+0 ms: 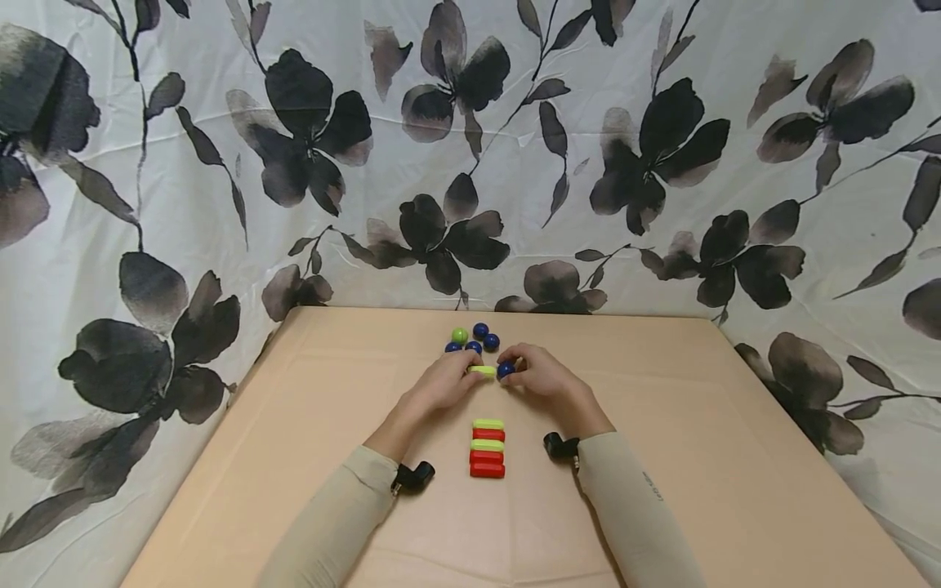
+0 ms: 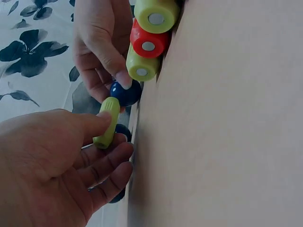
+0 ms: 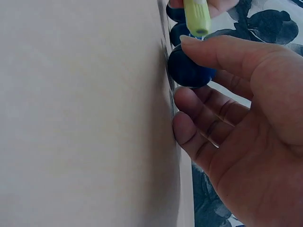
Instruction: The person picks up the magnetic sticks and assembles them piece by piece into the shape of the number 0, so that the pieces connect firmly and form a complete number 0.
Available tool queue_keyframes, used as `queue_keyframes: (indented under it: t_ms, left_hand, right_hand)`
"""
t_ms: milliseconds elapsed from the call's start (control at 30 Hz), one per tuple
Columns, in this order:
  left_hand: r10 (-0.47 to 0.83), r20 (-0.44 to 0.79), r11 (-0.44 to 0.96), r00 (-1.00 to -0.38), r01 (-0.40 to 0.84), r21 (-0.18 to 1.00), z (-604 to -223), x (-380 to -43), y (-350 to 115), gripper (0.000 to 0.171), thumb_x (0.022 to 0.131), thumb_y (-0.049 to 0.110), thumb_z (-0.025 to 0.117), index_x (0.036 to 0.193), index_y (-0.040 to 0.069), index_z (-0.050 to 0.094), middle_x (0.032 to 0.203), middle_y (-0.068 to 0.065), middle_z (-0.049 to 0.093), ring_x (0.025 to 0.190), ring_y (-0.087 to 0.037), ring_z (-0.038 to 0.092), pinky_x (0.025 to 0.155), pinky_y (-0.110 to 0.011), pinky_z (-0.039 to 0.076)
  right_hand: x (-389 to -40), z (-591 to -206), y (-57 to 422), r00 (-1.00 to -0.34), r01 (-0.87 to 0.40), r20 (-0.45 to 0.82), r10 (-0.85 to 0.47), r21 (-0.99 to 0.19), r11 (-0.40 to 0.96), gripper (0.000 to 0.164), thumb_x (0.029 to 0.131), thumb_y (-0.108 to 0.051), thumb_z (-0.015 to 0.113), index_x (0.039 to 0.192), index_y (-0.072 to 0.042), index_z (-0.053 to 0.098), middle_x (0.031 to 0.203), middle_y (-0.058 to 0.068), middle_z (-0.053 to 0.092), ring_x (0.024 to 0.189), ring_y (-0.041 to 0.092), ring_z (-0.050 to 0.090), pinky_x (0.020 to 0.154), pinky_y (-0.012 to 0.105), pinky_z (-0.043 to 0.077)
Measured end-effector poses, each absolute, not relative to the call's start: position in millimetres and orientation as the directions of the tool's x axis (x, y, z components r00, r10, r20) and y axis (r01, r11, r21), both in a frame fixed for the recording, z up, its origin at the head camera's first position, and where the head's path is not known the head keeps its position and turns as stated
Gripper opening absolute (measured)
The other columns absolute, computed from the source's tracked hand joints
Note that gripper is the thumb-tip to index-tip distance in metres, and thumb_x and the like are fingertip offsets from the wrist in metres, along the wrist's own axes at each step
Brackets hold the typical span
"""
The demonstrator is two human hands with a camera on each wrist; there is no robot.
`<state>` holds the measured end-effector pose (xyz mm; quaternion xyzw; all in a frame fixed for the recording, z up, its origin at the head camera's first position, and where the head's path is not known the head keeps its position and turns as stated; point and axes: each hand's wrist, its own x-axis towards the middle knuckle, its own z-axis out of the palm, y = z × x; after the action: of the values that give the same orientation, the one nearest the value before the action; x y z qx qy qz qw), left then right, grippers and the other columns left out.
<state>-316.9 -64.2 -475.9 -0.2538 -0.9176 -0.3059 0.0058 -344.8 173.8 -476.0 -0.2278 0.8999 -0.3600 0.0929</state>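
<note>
My left hand (image 1: 447, 380) pinches a short yellow-green magnetic rod (image 2: 108, 124) between thumb and fingers. Opposite it, my right hand (image 1: 546, 379) holds a dark blue ball (image 3: 188, 67) between thumb and fingertips. In the left wrist view the rod's upper end is right at the ball (image 2: 127, 94). Both are held low over the tabletop. Just beyond the hands lie several loose blue balls (image 1: 491, 342) and one green ball (image 1: 459, 336), partly covered by the left hand.
Nearer on the tan table (image 1: 625, 490), red and yellow-green rods (image 1: 488, 457) lie side by side in a column between the forearms; pale discs show on rod ends in the left wrist view. A floral cloth (image 1: 551, 163) hangs behind the table's far edge.
</note>
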Motion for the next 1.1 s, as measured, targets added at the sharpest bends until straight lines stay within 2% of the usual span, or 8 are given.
queue_keyframes:
  t_ms: [233,500,733,833,967,1033,1100]
  left_hand:
    - [0.451,0.178,0.682,-0.874,0.467,0.563,-476,-319,-58,0.017,0.104,0.023,0.065,0.116,0.012,0.067,0.101,0.001,0.066,0.089,-0.017,0.057,0.083,-0.034,0.048]
    - [0.457,0.174,0.670,-0.872,0.466,0.577,-475,-318,-57,0.017,0.104,0.023,0.065,0.116,0.011,0.068,0.099,0.001,0.064,0.088,-0.017,0.056,0.081,-0.033,0.048]
    - [0.446,0.161,0.677,-0.880,0.450,0.583,-475,-319,-60,0.018,0.103,0.027,0.067,0.115,0.013,0.069,0.097,0.002,0.064,0.087,-0.017,0.057,0.079,-0.032,0.048]
    - [0.402,0.150,0.674,-0.903,0.403,0.619,-473,-323,-68,0.018,0.102,0.031,0.069,0.111,0.016,0.072,0.094,0.003,0.066,0.085,-0.016,0.058,0.077,-0.032,0.048]
    - [0.272,0.195,0.639,-0.942,0.328,0.696,-475,-330,-84,0.018,0.101,0.034,0.070,0.101,0.016,0.070,0.091,0.001,0.065,0.082,-0.017,0.058,0.076,-0.033,0.048]
    - [0.192,0.222,0.599,-0.956,0.293,0.745,-480,-334,-93,0.023,0.101,0.034,0.069,0.103,0.012,0.066,0.096,-0.004,0.065,0.086,-0.020,0.058,0.078,-0.035,0.048]
    - [0.123,0.216,0.551,-0.969,0.248,0.797,-486,-337,-98,0.029,0.101,0.034,0.070,0.112,0.008,0.063,0.106,-0.010,0.064,0.093,-0.023,0.059,0.083,-0.038,0.049]
  right_hand:
    - [-347,-479,173,-0.873,-0.348,-0.006,-0.487,-0.691,0.634,0.032,0.093,-0.021,0.080,0.123,-0.012,0.071,0.109,0.004,0.068,0.094,0.020,0.057,0.084,0.033,0.048]
    - [-346,-481,166,-0.863,-0.396,0.036,-0.504,-0.666,0.632,0.020,0.096,-0.025,0.076,0.115,-0.019,0.075,0.105,0.000,0.068,0.093,0.019,0.056,0.084,0.034,0.045]
    - [-344,-479,163,-0.864,-0.403,0.052,-0.500,-0.665,0.628,0.015,0.097,-0.021,0.075,0.112,-0.018,0.077,0.099,0.001,0.067,0.089,0.019,0.056,0.079,0.032,0.045]
    - [-344,-479,164,-0.871,-0.392,0.053,-0.489,-0.675,0.625,0.014,0.097,-0.021,0.075,0.110,-0.018,0.077,0.098,0.002,0.066,0.088,0.020,0.056,0.078,0.033,0.045]
    - [-345,-482,167,-0.882,-0.361,0.050,-0.469,-0.713,0.601,0.014,0.098,-0.022,0.075,0.110,-0.017,0.077,0.101,0.002,0.067,0.091,0.021,0.056,0.081,0.035,0.045]
    - [-348,-486,172,-0.887,-0.332,0.043,-0.461,-0.753,0.569,0.016,0.098,-0.024,0.074,0.112,-0.017,0.077,0.102,0.002,0.068,0.092,0.021,0.056,0.081,0.034,0.045]
    - [-351,-491,176,-0.891,-0.298,0.036,-0.452,-0.799,0.523,0.017,0.098,-0.024,0.074,0.113,-0.016,0.076,0.100,0.003,0.068,0.090,0.022,0.056,0.077,0.033,0.047]
